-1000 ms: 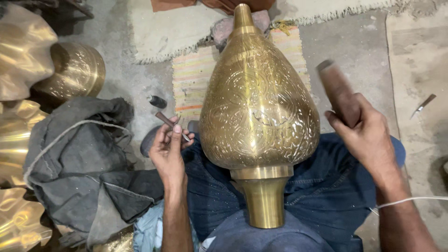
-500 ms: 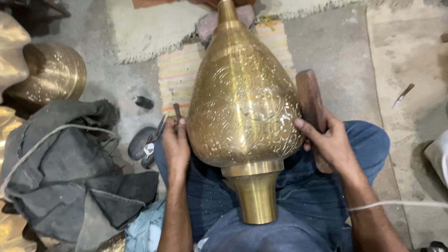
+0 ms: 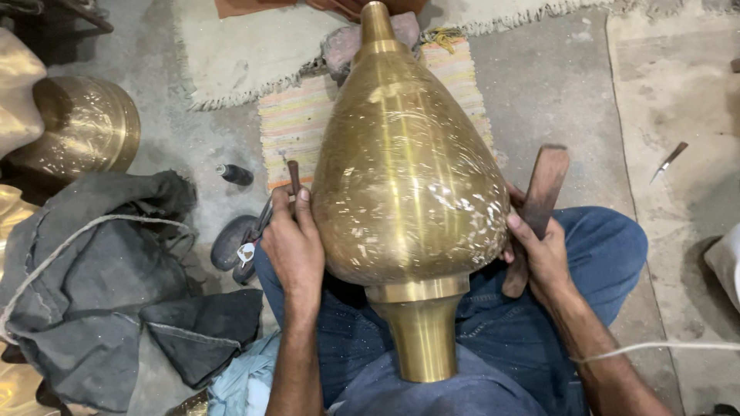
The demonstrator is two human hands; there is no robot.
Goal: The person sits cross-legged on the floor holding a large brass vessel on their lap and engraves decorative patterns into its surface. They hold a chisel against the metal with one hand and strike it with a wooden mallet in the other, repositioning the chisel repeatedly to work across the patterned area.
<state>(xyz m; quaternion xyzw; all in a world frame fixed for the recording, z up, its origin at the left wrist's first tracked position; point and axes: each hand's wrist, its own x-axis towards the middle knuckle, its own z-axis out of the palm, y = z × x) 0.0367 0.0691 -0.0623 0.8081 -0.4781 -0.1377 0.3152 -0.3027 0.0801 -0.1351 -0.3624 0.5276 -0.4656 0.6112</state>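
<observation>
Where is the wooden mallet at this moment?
In the head view, the wooden mallet is in the right hand, pressed against the right side of the big brass vessel, above the person's blue-jeaned knee.

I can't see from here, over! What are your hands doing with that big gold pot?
Left hand pressed on brass vessel, thin punch pinched. Right hand grips wooden mallet against vessel's other side. Vessel lies across lap. Nothing blocking.

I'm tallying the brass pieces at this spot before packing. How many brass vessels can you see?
2 clearly: a big teardrop brass vessel lying across the lap between left hand and right hand, and a round brass pot at upper left. Golden shapes along the left edge may be more, cut off.
</observation>
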